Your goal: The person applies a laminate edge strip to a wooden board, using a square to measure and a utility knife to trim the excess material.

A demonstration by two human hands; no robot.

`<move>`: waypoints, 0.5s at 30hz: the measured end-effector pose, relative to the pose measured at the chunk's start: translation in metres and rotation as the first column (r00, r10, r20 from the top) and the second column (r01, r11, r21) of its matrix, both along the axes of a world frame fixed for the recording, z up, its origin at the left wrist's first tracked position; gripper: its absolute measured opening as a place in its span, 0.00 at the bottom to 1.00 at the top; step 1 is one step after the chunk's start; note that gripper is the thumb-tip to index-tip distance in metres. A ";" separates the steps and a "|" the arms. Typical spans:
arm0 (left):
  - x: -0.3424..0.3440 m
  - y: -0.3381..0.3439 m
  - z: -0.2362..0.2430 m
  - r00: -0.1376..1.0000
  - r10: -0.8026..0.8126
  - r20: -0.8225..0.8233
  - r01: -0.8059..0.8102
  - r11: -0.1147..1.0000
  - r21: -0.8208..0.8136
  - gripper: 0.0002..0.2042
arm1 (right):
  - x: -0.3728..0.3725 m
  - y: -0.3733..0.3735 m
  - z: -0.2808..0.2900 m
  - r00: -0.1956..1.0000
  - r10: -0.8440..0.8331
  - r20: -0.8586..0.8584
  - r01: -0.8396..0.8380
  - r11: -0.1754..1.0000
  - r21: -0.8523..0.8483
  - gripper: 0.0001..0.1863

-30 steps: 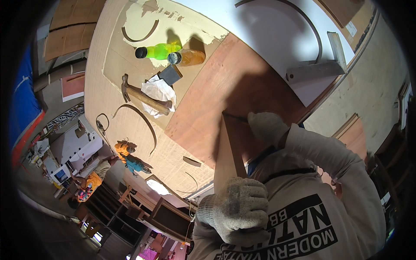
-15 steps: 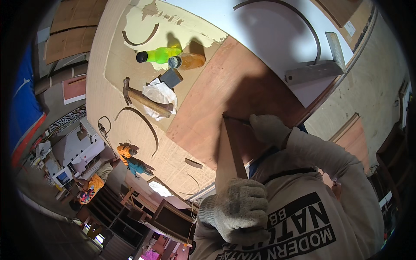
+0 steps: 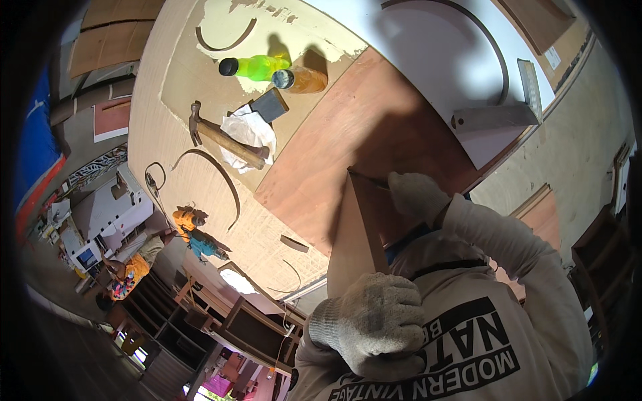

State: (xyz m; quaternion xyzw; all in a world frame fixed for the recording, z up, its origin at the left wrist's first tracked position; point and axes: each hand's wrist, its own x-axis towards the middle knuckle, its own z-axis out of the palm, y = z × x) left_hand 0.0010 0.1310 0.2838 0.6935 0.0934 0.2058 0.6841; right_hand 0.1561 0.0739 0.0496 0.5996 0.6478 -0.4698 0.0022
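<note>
My left hand (image 3: 378,324), in a grey knit glove, is closed in front of my body at the wide near end of a tapering brown flat piece (image 3: 354,247). This piece narrows to a point over the reddish plywood sheet (image 3: 321,160); whether it is a saw blade or a board I cannot tell. My right hand (image 3: 418,197), gloved too, rests on the near part of the sheet with fingers bent. A thin dark line runs from the narrow tip to its fingers, and what they pinch is hidden. My shadow covers much of the sheet.
Left of the sheet lie a hammer (image 3: 227,142) on white paper, a dark block (image 3: 269,105), a green bottle (image 3: 257,67), an amber bottle (image 3: 304,79), curved strips (image 3: 231,184) and orange and teal power tools (image 3: 200,234). A metal angle piece (image 3: 498,117) lies right. Another person (image 3: 130,274) is far left.
The view has shifted slightly, so the bench things sit a little differently in it. Both hands keep nearly the same pose, and the brown piece's tip still lies over the sheet.
</note>
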 end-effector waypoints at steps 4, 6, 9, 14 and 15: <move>-0.002 0.003 0.003 1.000 -0.007 0.007 0.007 1.000 -0.002 0.13 | 0.004 0.002 0.005 0.999 0.030 -0.012 -0.030 1.000 -0.005 0.10; -0.005 -0.001 0.004 1.000 0.024 0.001 -0.024 1.000 -0.002 0.13 | 0.005 0.007 0.011 0.999 0.046 -0.027 -0.046 0.999 -0.005 0.10; -0.004 -0.004 0.003 0.999 0.047 0.015 -0.047 0.999 -0.027 0.13 | 0.002 0.002 0.010 1.000 0.028 -0.012 -0.029 0.999 -0.030 0.10; 0.004 -0.009 0.001 0.993 0.097 0.067 -0.093 0.994 -0.061 0.15 | 0.012 -0.012 0.011 1.000 0.028 0.013 -0.027 0.997 -0.066 0.09; 0.005 -0.008 0.000 0.994 0.085 0.065 -0.081 0.994 -0.067 0.15 | 0.016 -0.015 0.009 0.999 0.033 0.032 -0.029 0.994 -0.103 0.09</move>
